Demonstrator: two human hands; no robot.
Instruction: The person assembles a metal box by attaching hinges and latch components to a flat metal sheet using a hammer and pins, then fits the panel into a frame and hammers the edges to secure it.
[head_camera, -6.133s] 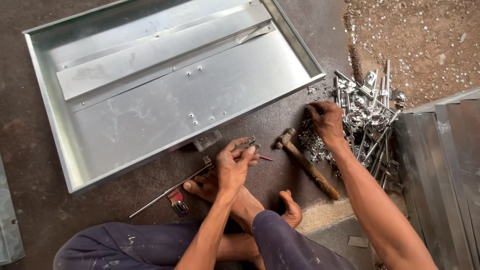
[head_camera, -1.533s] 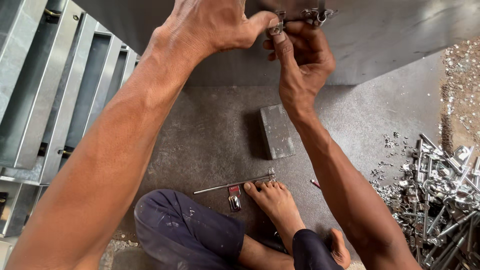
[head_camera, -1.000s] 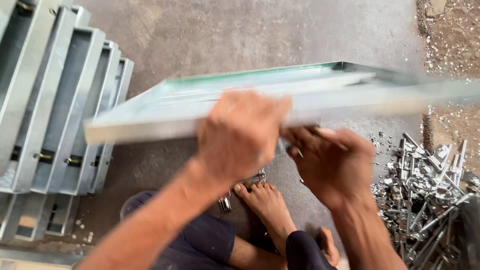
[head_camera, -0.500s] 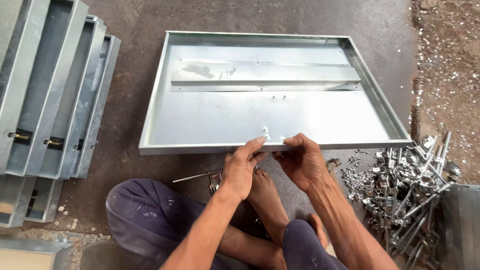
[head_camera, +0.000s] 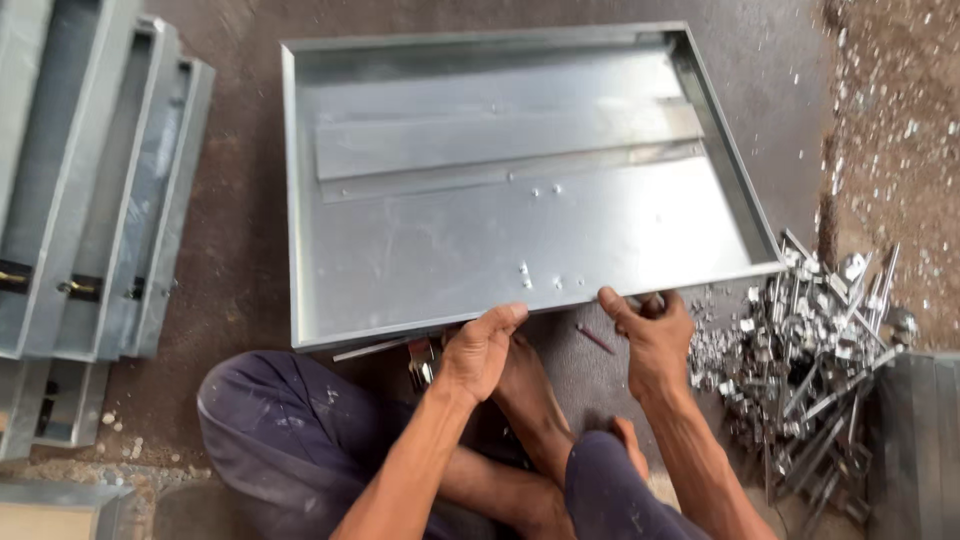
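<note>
The metal tray (head_camera: 520, 180) now lies flat on the floor (head_camera: 770, 60), open side up; a second ago it was raised on edge. Both hands rest at its near rim: the left hand (head_camera: 480, 345) with fingers curled over the edge, the right hand (head_camera: 650, 330) likewise, probably only steadying it.

The sheet-metal tray (head_camera: 520, 240) is galvanised steel, smooth with a dull, cloudy sheen. The stacked trays (head_camera: 90, 200) at the left edge share that finish. At the right, the heap of small metal fittings (head_camera: 810, 340) glints brighter. The concrete floor (head_camera: 240, 230) is matt, rough and dusty. The trousers (head_camera: 290, 440) are matt cloth, speckled pale.
</note>
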